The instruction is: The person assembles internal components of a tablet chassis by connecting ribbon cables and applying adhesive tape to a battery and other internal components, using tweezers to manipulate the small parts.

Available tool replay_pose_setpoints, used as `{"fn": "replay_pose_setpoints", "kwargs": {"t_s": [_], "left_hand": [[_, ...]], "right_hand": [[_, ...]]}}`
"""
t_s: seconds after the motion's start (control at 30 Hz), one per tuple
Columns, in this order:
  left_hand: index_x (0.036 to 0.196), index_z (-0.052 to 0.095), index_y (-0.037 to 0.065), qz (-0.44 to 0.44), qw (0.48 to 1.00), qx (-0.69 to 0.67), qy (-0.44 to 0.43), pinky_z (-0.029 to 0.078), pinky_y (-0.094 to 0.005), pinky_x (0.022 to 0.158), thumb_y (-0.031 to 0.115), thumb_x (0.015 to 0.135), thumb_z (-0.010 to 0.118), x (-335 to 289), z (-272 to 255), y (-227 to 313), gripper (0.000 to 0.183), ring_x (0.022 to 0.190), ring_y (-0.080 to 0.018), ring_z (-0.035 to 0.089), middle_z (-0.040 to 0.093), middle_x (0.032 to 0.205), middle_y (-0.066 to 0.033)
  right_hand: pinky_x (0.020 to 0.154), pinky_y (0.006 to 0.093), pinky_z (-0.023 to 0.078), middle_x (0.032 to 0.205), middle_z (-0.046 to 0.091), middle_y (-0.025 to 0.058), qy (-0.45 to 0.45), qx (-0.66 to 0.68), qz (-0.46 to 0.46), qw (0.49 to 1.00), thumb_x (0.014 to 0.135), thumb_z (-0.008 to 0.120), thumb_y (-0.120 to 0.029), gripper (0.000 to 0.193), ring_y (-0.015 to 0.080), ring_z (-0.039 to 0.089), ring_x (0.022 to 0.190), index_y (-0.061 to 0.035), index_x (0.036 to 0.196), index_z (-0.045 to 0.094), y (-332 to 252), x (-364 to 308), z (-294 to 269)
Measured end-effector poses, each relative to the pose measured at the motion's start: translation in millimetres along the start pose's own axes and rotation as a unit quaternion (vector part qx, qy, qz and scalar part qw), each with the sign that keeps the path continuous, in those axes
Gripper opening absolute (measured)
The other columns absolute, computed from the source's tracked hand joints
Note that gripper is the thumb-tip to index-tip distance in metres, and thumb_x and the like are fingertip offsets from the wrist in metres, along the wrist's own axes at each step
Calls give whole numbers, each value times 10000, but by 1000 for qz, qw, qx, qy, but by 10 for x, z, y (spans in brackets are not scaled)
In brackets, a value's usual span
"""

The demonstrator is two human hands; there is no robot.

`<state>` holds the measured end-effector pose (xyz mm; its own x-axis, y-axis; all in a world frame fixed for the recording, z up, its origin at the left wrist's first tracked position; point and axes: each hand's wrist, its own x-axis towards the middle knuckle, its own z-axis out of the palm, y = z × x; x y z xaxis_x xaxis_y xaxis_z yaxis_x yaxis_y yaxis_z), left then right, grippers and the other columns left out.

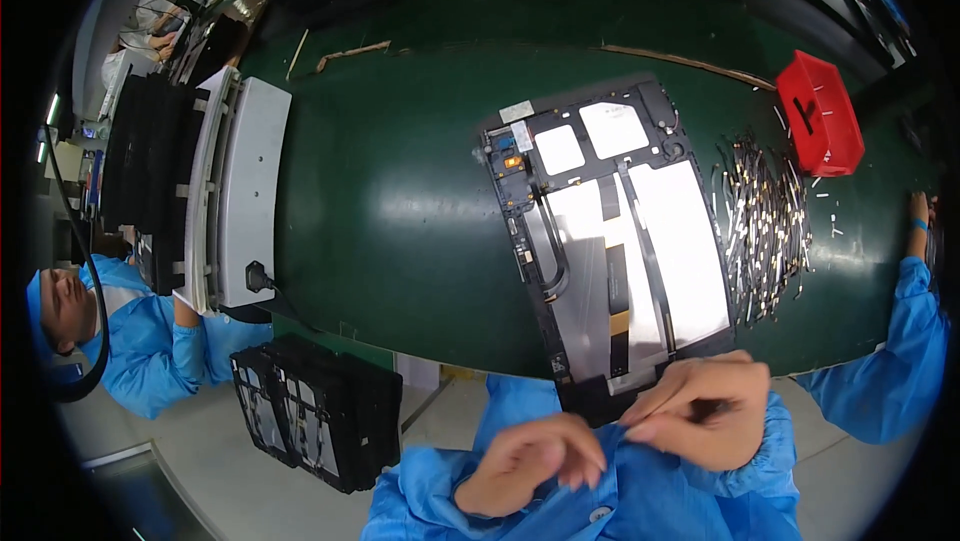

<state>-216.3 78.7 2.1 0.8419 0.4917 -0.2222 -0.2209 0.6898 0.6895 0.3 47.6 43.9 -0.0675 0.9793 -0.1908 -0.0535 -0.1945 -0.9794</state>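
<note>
Right in front of me, an opened tablet-like device (590,271) lies at a slant on the green table, its near end reaching past the table edge. It has a black frame, silver panels, flat dark cables and small circuit boards along its left side. Over my blue sleeves, just beyond the device's near end, my right hand (705,411) is closed with thumb and forefinger pinched; what they hold, if anything, is too small to make out. Lower and to the left, my left hand (535,461) has loosely bent fingers, somewhat blurred, with nothing visible in them.
A pile of thin cables (765,226) lies right of the device, near a red bin (822,116). At the left stands a pale grey panel (255,191) with a plug and cord. Black framed units (315,411) are stacked below the table. Co-workers in blue (160,341) sit at both sides.
</note>
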Motion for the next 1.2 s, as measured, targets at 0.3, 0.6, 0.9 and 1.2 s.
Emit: {"fn": "replay_pose_setpoints", "kwargs": {"t_s": [0.3, 0.6, 0.9, 1.2], "left_hand": [[1267, 500, -42, 27, 957, 216, 189, 243, -394, 1027, 256, 932, 470, -91, 45, -14, 449, 1320, -251, 242, 309, 1371, -166], [1297, 440, -79, 14, 962, 116, 247, 241, -376, 1052, 373, 905, 479, -98, 95, -10, 599, 1303, -267, 292, 250, 1405, -179], [932, 582, -26, 96, 964, 153, 194, 330, -312, 921, 142, 905, 504, 81, -279, -161, 187, 1053, -198, 455, 446, 1179, -162], [932, 545, -11, 175, 910, 286, 246, 405, -256, 770, -19, 790, 632, 314, -319, -160, 166, 812, -154, 524, 554, 895, -101]], "right_hand": [[517, 221, 477, 752, 673, 121, 172, -119, -52, 977, 699, 730, 45, 146, 151, 642, 601, 30, 836, 684, 189, 189, 159], [512, 293, 473, 711, 609, 116, 171, -160, -101, 967, 697, 724, 26, 122, 240, 608, 585, 22, 757, 618, 299, 185, 176], [627, 358, 472, 849, 482, 108, 52, -322, -65, 943, 681, 676, -33, 218, 280, 545, 756, -5, 876, 585, 202, 257, 304], [614, 360, 470, 849, 465, 113, 86, -386, -47, 917, 665, 669, -32, 257, 276, 529, 743, 12, 900, 572, 214, 262, 376]]}}
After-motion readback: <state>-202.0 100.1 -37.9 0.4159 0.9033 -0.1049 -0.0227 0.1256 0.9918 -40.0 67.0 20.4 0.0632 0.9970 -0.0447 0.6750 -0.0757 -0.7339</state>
